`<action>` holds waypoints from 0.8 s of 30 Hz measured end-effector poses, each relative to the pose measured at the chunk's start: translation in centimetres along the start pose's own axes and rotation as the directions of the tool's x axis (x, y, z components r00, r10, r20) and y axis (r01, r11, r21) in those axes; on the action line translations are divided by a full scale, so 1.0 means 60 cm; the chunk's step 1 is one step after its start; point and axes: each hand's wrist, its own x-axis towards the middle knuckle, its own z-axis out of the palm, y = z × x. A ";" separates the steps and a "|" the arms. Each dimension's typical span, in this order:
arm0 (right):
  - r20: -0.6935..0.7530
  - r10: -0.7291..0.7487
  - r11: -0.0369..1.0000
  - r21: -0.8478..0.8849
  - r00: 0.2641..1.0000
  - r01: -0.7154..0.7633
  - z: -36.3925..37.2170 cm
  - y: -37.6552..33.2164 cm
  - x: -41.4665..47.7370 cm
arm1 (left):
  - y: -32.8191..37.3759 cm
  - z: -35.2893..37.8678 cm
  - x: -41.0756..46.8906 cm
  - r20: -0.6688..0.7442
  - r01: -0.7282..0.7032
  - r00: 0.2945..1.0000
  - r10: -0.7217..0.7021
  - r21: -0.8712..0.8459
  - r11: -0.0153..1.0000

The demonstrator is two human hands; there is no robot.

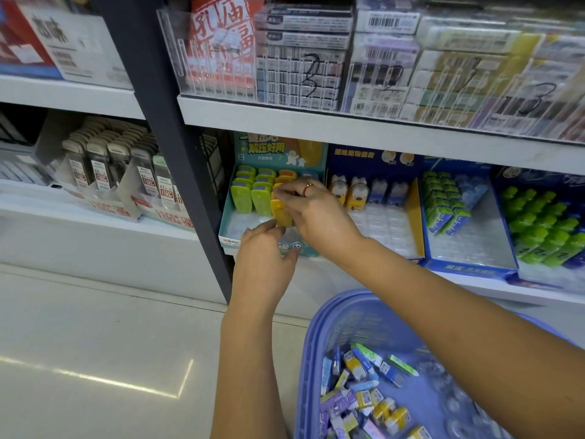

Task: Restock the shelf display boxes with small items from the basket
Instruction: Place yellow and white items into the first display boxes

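R hand [316, 213] mid-frame, fingers pinching yellow item [281, 213] over teal box [226, 217], L hand [266, 258] fingers gripping box front rim, basket [311, 343] lower right w/ small items

Bright, even overhead store light streaks across the glossy floor [104, 380]; the clear acrylic dividers [443, 77] glare, shelf edges [316, 122] bow, and the blue basket [313, 343] blurs.
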 end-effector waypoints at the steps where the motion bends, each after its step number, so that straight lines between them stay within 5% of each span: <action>1: 0.022 0.018 1.000 0.017 1.000 -0.018 -0.002 0.001 0.003 | 0.000 0.000 0.000 0.002 0.004 1.000 -0.004 -0.002 1.000; 17: 0.233 0.052 0.966 -0.257 0.971 0.010 -0.029 0.003 0.014 | 0.023 -0.025 -0.010 0.023 -0.001 1.000 0.001 -0.023 1.000; 21: 0.185 0.110 0.990 -0.107 0.977 -0.091 -0.084 0.002 -0.032 | 0.064 -0.053 -0.032 -0.066 -0.022 0.998 0.017 -0.074 0.997; 24: 0.083 0.238 0.971 -0.023 0.968 -0.237 -0.136 0.032 -0.146 | 0.106 -0.042 -0.049 0.016 -0.069 0.997 0.070 -0.050 0.996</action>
